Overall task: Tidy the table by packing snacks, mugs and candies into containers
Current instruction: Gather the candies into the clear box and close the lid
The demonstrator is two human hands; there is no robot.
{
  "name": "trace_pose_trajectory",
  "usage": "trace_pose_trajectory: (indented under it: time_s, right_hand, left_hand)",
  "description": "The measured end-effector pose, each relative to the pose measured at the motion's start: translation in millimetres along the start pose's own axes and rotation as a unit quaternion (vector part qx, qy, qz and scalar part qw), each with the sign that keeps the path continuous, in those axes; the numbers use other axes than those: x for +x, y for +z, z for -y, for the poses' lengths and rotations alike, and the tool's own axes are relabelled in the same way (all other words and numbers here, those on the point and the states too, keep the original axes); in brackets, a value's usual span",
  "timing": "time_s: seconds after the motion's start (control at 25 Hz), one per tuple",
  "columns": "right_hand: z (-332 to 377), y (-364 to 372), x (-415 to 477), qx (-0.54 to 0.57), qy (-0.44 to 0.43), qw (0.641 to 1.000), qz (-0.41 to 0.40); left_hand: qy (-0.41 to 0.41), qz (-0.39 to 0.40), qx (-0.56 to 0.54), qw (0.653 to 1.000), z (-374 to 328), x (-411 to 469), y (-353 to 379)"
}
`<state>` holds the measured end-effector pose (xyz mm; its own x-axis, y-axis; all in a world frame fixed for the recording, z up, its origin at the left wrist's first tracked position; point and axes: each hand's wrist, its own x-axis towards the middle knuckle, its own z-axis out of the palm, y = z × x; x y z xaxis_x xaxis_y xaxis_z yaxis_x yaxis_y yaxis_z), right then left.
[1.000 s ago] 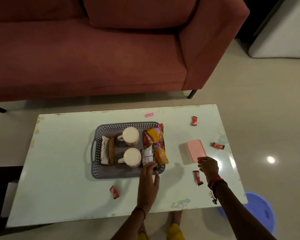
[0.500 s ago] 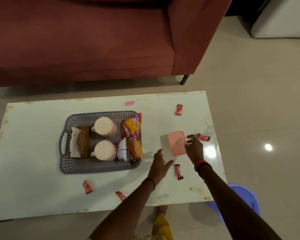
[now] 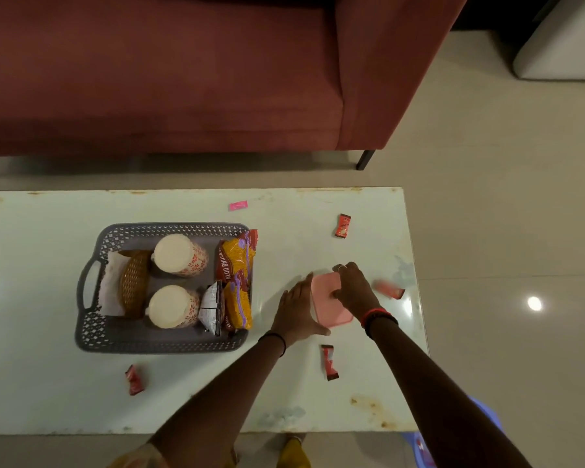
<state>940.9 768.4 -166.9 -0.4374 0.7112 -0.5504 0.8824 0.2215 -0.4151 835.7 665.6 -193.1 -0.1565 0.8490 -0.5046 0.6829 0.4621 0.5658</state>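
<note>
both arms reach in over the near edge of the table (image 3: 48, 383).

left hand (image 3: 296, 310): fingers straight and together, laid flat against the left side of the pink box (image 3: 331, 314). nothing gripped, only pressing. black band on wrist.

right hand (image 3: 355, 288): arched over the far end of the box, fingers curled down over its far edge, thumb on the lid. it has hold of the box. red and black bands on wrist.

pink box: flat on the table between the two hands, toward the right edge. lid seated or lifted: cannot tell.

grey basket (image 3: 163, 344), left of the box, holds two mugs (image 3: 179, 255), a yellow snack packet (image 3: 238, 282) and a small white packet (image 3: 211, 307).

loose candies: red candy (image 3: 342, 225) toward the far right corner; blurred one (image 3: 389, 289) just right of the right hand; one (image 3: 329, 362) on the near side of the box; one (image 3: 134, 380) between basket and near edge; pink candy (image 3: 238, 205) by the far edge.
</note>
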Motion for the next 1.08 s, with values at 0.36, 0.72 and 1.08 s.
trace_pose_trajectory:
  time_s: [0.36,0.72,1.08]
  right_hand:
    - [5.2,-3.1,-0.5,-0.076,-0.021,0.997,-0.027]
    - [3.8,-5.6,0.1,-0.026,-0.007,0.999,-0.034]
    - [-1.3,-21.6,-24.9,0.093,0.019,0.995,-0.040]
  left_hand:
    - [0.000,0.009,0.010,1.000,3.7,6.0,-3.8]
    - [0.009,0.020,0.012,1.000,1.9,7.7,-9.6]
    - [0.000,0.029,0.007,1.000,1.1,-1.2,-7.2]
